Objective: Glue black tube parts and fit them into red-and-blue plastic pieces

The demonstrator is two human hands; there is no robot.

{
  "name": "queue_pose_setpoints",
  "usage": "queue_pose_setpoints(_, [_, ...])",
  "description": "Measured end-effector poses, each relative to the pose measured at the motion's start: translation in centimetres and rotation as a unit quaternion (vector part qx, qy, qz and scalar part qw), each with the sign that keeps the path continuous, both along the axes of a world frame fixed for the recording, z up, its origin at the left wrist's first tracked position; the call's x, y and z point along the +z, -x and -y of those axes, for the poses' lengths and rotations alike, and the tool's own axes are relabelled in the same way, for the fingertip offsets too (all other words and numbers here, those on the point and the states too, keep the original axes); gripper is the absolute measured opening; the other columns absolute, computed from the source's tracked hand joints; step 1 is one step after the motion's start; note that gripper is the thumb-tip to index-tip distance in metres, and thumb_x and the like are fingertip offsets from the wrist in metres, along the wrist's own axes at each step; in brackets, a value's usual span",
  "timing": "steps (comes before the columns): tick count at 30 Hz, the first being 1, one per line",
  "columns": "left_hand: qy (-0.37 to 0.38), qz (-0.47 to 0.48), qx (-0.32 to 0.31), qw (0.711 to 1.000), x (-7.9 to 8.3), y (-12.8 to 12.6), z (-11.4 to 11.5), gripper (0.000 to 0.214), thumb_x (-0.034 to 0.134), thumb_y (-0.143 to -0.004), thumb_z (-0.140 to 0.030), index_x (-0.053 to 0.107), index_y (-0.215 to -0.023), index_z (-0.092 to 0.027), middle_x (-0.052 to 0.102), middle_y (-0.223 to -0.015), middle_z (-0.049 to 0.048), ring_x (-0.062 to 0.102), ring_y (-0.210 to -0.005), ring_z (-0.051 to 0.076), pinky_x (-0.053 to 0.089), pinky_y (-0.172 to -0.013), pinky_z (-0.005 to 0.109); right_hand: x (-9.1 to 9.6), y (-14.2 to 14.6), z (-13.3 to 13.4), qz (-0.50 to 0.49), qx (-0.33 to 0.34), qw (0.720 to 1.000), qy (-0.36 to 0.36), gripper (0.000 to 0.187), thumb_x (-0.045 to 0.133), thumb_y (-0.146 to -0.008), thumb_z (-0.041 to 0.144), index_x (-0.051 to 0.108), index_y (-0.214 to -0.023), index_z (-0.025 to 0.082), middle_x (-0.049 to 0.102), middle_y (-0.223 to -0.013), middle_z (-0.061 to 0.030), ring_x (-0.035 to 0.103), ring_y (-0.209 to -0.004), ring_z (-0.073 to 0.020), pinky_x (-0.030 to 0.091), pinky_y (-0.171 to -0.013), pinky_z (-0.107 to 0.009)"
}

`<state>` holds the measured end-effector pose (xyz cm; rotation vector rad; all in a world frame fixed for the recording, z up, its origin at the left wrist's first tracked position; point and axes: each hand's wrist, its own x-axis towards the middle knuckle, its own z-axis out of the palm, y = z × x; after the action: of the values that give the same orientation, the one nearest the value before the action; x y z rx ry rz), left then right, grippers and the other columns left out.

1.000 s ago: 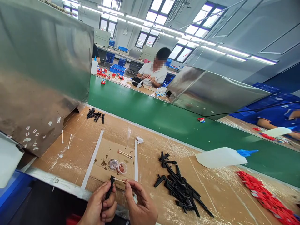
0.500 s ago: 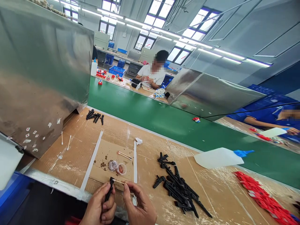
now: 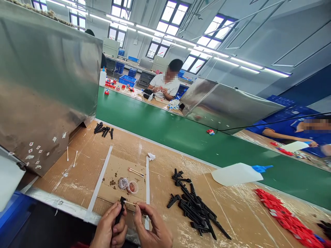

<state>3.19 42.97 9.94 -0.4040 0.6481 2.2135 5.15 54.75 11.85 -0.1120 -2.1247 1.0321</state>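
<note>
At the bottom edge, my left hand (image 3: pixel 110 229) is closed round a thin black plastic part (image 3: pixel 120 210) held upright. My right hand (image 3: pixel 151 227) pinches a cotton swab (image 3: pixel 130 203) whose tip touches the top of that part. Just beyond the hands sit two small round cups (image 3: pixel 128 186) of reddish-brown stuff on a cardboard square. A pile of several black plastic parts (image 3: pixel 195 206) lies to the right of my hands.
A white squeeze bottle with a blue nozzle (image 3: pixel 236 174) lies on its side by the green conveyor belt (image 3: pixel 181 132). Red parts (image 3: pixel 287 215) are heaped at far right. More black parts (image 3: pixel 103 130) lie by the metal hood (image 3: pixel 46 86). Other people work across the belt.
My hands keep the same grip on the black part and swab; the view has drifted slightly, shifting everything a little left and down. A red piece on the belt has moved left.
</note>
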Motion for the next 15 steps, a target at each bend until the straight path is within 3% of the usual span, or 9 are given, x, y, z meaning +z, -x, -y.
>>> queue_pose_setpoints(7, [-0.004,-0.011,0.005,1.000,-0.3,0.0,0.0,0.054,0.080,-0.060,-0.064,0.055,-0.078,-0.019,0.032,-0.039,-0.0133,0.017,-0.029,0.000,0.007,-0.032,0.016,-0.5,0.0,0.1,0.007,-0.009,1.000,0.028,0.004,0.068,-0.083,0.023,0.071,-0.084,0.025,0.071,-0.074,0.0028,0.065,-0.064,-0.0120,0.050,-0.067,-0.021])
queue_pose_setpoints(9, [-0.012,-0.013,0.007,1.000,-0.4,0.0,0.1,0.054,0.079,-0.062,-0.065,0.056,-0.078,-0.019,0.032,-0.039,-0.0131,0.017,-0.029,0.001,0.008,-0.032,0.016,-1.0,-0.2,0.0,0.026,-0.027,0.997,0.070,0.006,0.070,-0.082,0.029,0.072,-0.082,0.024,0.071,-0.074,0.0009,0.066,-0.065,-0.0134,0.051,-0.068,-0.021])
queue_pose_setpoints(13, [-0.033,-0.017,0.004,0.999,-0.9,0.2,0.3,0.053,0.079,-0.062,-0.065,0.058,-0.079,-0.019,0.032,-0.039,-0.0129,0.017,-0.029,0.001,0.009,-0.032,0.017,-1.9,0.1,-1.1,0.080,-0.069,0.971,0.214,0.029,0.070,-0.080,0.046,0.071,-0.085,0.018,0.074,-0.082,-0.0052,0.070,-0.072,-0.0178,0.056,-0.073,-0.024])
queue_pose_setpoints(15, [-0.042,-0.022,-0.002,0.999,-1.2,0.2,0.4,0.053,0.081,-0.060,-0.064,0.059,-0.078,-0.019,0.032,-0.039,-0.0129,0.017,-0.029,0.001,0.009,-0.033,0.017,-2.0,0.7,-1.9,0.115,-0.066,0.966,0.221,0.034,0.069,-0.080,0.049,0.072,-0.090,0.017,0.075,-0.087,-0.0069,0.071,-0.078,-0.0195,0.057,-0.076,-0.025])
